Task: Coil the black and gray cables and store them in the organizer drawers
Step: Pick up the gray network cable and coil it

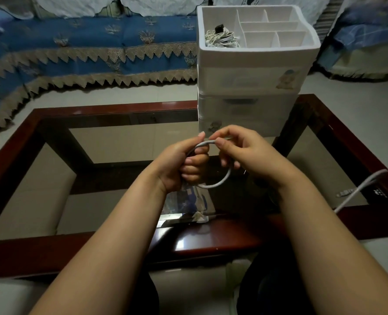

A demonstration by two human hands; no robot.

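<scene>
Blue patterned fabric with a tan zigzag trim covers the sofa (79,46) far up and left of both hands, beyond the table (52,114), whose dark red wooden frame surrounds glass panels. Over the middle of the table, the left hand (184,162) is curled into a fist around one side of a loop of gray cable (225,178), its fingers (193,169) wrapped tightly round the strand. Just to the right, nearly touching it, the right hand (245,151) pinches the top of the same loop between thumb and forefinger, the other fingers loosely bent inside the ring. The loop hangs between the two hands, above the glass. Directly beyond the fingers stands the white organizer (252,71), its drawers stacked and closed; the divided top tray holds a bundle of white cable (222,38) in its left compartment. Farther right of the right hand, a loose stretch of gray cable runs across the table's edge, and a small object lying beside it is too blurred to identify.
</scene>
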